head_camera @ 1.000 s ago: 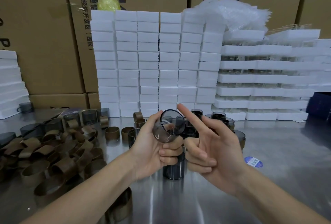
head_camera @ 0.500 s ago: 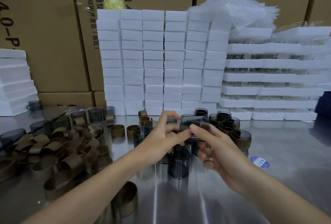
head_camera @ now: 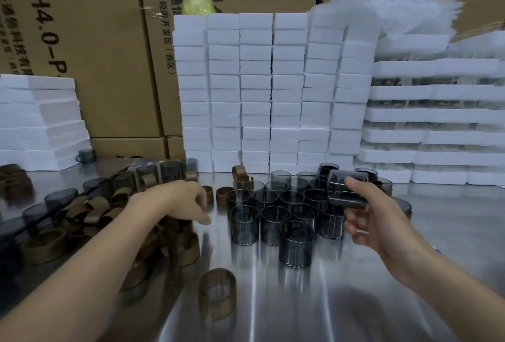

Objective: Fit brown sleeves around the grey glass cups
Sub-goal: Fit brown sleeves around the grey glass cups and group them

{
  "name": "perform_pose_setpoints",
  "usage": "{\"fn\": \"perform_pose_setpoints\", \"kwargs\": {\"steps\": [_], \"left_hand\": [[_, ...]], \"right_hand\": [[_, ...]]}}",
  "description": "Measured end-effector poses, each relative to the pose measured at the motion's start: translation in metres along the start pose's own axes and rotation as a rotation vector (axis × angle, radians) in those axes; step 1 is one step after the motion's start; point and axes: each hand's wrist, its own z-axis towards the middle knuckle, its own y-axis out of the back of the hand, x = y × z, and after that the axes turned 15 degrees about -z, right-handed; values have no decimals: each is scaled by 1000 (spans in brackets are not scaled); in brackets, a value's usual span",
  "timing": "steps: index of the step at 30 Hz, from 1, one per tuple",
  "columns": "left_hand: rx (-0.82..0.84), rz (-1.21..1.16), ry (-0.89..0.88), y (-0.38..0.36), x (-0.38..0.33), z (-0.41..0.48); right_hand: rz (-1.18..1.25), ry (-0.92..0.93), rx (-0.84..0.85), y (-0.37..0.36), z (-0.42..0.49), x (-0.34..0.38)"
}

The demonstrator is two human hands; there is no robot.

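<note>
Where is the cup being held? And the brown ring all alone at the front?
held grey cup (head_camera: pixel 337 188): head view, on its glass side wall.
lone brown sleeve (head_camera: pixel 217 300): head view, on its front wall.

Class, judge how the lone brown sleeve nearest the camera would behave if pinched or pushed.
The brown sleeve is a thin open band: probably light, sliding easily on the shiny metal table. Sleeves in the pile lie squashed, so it likely flexes when pinched.

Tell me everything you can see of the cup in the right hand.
The grey glass cup is smoky, see-through and cylindrical, with no brown sleeve on it. It is tilted on its side in the air, above the other cups standing on the table, and the right hand grips it.
</note>
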Motion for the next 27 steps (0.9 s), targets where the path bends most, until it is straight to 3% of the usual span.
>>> {"fn": "perform_pose_setpoints", "kwargs": {"steps": [6, 11, 21, 23, 27], "left_hand": [[-14, 280, 76, -3, 0, -4], [-81, 226, -28, -4, -2, -4], [-343, -545, -343, 16, -21, -12], [-313, -751, -347, 15, -34, -18], [-95, -1277, -318, 10, -59, -33]], "right_hand": [[-54, 37, 43, -5, -1, -1], [-76, 74, 38, -7, 0, -2], [-142, 155, -34, -10, 4, -11], [-128, 158, -50, -11, 5, -14], [-136, 220, -64, -16, 5, -18]]}}
